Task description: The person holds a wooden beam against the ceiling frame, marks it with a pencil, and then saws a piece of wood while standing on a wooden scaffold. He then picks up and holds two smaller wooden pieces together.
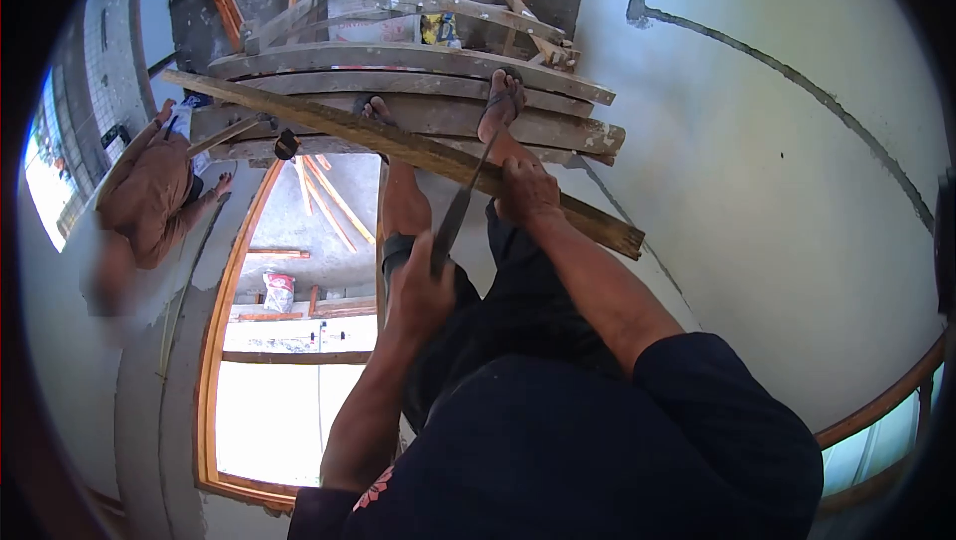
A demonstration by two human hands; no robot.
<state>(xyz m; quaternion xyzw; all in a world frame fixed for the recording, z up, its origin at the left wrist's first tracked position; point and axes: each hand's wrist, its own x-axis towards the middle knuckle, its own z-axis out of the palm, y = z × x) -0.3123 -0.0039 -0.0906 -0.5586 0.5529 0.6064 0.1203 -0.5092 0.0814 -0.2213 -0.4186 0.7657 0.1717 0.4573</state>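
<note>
My left hand [423,286], slightly smeared by motion, is wrapped round the near end of a dark long-bladed tool [455,218]. Its blade tapers to a thin tip and crosses the wooden beam [398,146] beside my other hand. That beam slants over my legs from upper left to lower right. With fingers closed over its top, my right hand [528,190] grips the beam just right of the blade. Both my sandalled feet [500,107] rest on scaffold planks [438,120] beyond the beam.
Another person [154,197] is at the left by the wall. A black tape measure [287,145] lies near the planks. An orange-framed opening [214,381] drops to a lower floor with loose timber. A white sack [376,2] stands beyond the planks; a plastered wall [767,172] rises on the right.
</note>
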